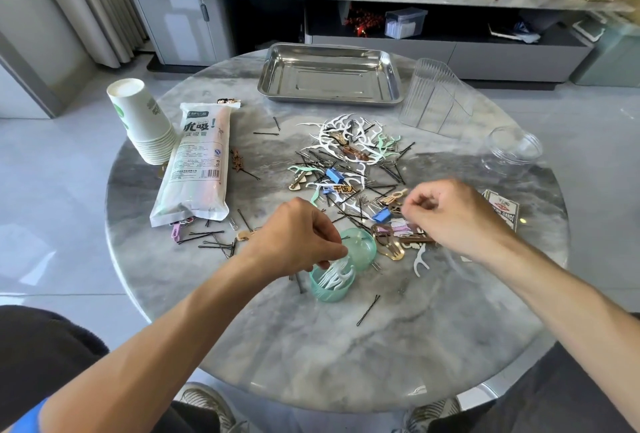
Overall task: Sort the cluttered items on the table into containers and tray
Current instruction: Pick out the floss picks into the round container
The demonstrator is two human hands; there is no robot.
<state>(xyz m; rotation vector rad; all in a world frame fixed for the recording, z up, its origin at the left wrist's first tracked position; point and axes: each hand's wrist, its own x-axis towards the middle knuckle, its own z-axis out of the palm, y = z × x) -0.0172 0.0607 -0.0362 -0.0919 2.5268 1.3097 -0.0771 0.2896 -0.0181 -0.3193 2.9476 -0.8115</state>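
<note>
We see a small green tub (pixel 331 289), lid open, holding white floss picks (pixel 335 275). Beyond the tub lies a tangled heap of picks, hairpins and clips (pixel 349 159); farther still, an empty steel tray (pixel 329 75).

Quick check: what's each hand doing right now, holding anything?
Left hand: fingers pinch white floss picks over the green container.
Right hand: fingers curled above the clutter; whether they hold anything cannot be told.
</note>
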